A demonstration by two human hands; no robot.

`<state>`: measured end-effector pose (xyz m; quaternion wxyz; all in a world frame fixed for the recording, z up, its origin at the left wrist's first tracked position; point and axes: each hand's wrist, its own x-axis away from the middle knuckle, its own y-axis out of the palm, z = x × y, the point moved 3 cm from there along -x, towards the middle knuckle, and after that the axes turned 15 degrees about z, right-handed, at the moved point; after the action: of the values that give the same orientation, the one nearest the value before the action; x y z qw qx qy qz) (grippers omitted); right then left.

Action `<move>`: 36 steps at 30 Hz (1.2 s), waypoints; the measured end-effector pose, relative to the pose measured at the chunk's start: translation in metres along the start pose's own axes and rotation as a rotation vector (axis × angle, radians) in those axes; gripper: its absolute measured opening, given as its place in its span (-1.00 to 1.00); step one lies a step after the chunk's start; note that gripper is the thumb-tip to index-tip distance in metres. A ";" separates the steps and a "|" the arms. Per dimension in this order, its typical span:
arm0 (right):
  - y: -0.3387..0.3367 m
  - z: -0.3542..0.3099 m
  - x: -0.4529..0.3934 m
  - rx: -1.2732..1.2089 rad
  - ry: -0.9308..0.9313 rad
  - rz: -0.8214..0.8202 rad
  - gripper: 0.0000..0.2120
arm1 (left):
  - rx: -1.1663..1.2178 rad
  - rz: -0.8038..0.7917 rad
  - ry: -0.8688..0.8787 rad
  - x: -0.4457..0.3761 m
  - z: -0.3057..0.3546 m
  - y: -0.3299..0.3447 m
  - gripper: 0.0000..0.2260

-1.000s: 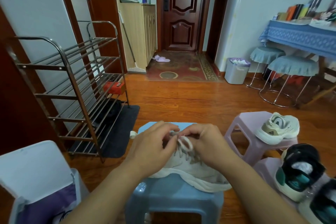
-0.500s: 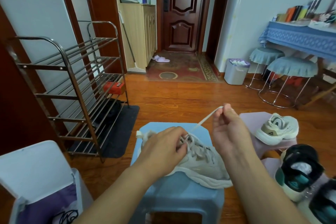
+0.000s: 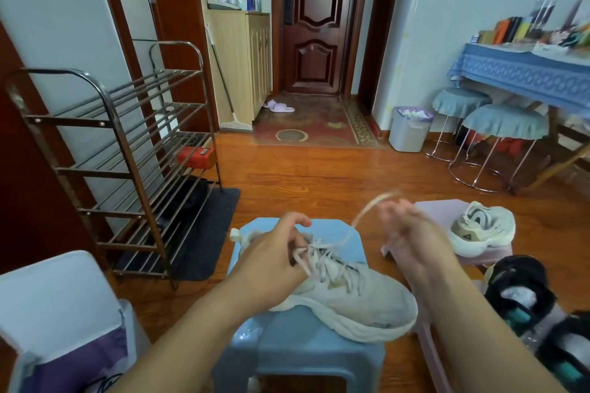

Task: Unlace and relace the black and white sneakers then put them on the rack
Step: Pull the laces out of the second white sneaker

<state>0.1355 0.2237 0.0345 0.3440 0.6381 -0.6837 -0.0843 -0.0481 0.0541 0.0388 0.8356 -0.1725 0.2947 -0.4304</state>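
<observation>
A pale grey-white sneaker (image 3: 351,300) lies on a blue plastic stool (image 3: 297,357) in front of me, toe toward the lower right. My left hand (image 3: 271,258) rests on its collar and pinches the laces near the tongue. My right hand (image 3: 405,233), blurred by motion, holds one end of the white lace (image 3: 364,214) raised above the shoe. A second white sneaker (image 3: 482,226) sits on a lilac stool (image 3: 431,206) to the right. Two black and white sneakers (image 3: 517,293) with teal lining stand at the lower right. The metal shoe rack (image 3: 127,169) stands to the left.
A white bin with a purple bag (image 3: 60,322) is at the lower left. A dark mat (image 3: 207,233) lies under the rack, which holds a red box (image 3: 195,157). Two covered round stools (image 3: 498,131), a blue-clothed table (image 3: 523,73) and a grey waste bin (image 3: 410,129) stand at the right.
My right hand pulled the lace end loose and up, away from the shoe, and is now swinging it further right. My left hand stayed on the laces.
</observation>
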 end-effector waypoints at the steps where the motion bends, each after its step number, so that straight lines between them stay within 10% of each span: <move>1: 0.001 0.009 0.008 0.268 -0.049 -0.057 -0.72 | 0.002 0.011 0.007 0.000 -0.001 0.000 -0.61; 4: 0.015 0.023 0.039 0.931 -0.410 -0.302 -0.83 | 0.102 0.084 -0.026 0.000 -0.002 0.002 -0.67; 9: 0.031 0.042 0.068 1.234 -0.772 -0.577 -0.75 | 0.233 0.109 -0.074 0.001 -0.005 0.001 -0.66; 22: 0.041 0.048 0.075 1.312 -1.153 -0.560 -0.91 | 0.328 0.043 -0.084 0.002 -0.007 -0.009 -0.71; 36: 0.037 0.049 0.066 1.272 -1.028 -0.529 -0.88 | 0.327 0.060 -0.117 -0.003 -0.015 0.001 -0.78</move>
<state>0.0809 0.1528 0.0424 -0.4625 0.7307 -0.5005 -0.0412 -0.0584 0.0565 0.0277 0.8808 -0.0501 0.1765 -0.4365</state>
